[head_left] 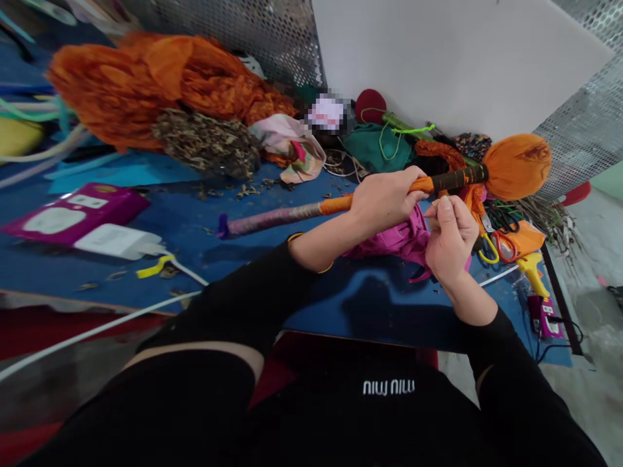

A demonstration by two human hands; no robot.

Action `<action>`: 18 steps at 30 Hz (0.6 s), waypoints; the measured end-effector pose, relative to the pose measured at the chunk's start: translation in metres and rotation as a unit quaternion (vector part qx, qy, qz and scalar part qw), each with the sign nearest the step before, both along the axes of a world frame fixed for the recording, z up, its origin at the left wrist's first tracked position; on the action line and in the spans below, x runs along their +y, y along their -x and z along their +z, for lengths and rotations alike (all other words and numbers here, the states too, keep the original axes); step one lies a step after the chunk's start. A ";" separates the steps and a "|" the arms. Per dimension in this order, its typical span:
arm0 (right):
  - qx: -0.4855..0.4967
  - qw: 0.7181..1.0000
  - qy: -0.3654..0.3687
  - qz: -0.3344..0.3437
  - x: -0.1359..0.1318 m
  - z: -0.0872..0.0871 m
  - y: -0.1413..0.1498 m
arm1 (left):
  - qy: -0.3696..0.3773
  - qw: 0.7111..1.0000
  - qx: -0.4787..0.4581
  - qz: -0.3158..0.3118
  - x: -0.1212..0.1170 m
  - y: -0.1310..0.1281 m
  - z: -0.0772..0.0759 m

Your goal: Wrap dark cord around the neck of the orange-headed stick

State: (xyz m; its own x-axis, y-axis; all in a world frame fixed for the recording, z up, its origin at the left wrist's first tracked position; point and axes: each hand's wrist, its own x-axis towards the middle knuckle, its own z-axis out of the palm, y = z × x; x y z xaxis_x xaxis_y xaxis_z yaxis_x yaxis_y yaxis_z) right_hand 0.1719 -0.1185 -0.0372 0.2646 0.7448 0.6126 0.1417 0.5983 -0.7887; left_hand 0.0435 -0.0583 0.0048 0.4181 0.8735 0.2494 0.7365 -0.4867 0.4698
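My left hand (382, 198) is wrapped round a long cloth-covered stick (277, 218) above the table. Purplish-grey wrapping covers its left end, orange cloth its middle, and a dark brown band (460, 178) lies right of my hand. A round orange cloth-covered head (520, 167) forms its right end. Just below the dark band, my right hand (451, 233) is closed in a pinch, thumb against the curled fingers. What it pinches, if anything, is too small to make out. Beneath both hands lies crumpled magenta cloth (396, 237).
Crumpled orange cloth (146, 84) and dried plant bits (209, 143) fill the back left. A purple-and-white packet (80, 214) and white adapter (119, 241) lie at left. Scissors (496, 246) and a yellow glue gun (534, 272) are near the right edge. A white cable crosses the front edge.
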 end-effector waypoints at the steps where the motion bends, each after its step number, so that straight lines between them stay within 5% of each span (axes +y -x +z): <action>1: -0.008 1.000 -0.003 -0.004 0.001 -0.001 0.000 | 0.002 1.000 0.006 -0.001 0.001 0.000 -0.001; 10: -0.250 0.961 -0.116 -0.008 0.009 0.037 -0.037 | -0.035 0.997 0.072 0.002 0.003 0.004 0.000; 14: -0.265 0.958 -0.104 -0.021 0.011 0.046 -0.054 | -0.022 0.995 0.096 -0.014 0.000 0.003 0.003; 18: -0.270 0.959 -0.075 0.046 0.015 0.042 -0.058 | 0.001 0.993 0.112 -0.020 -0.002 0.003 0.006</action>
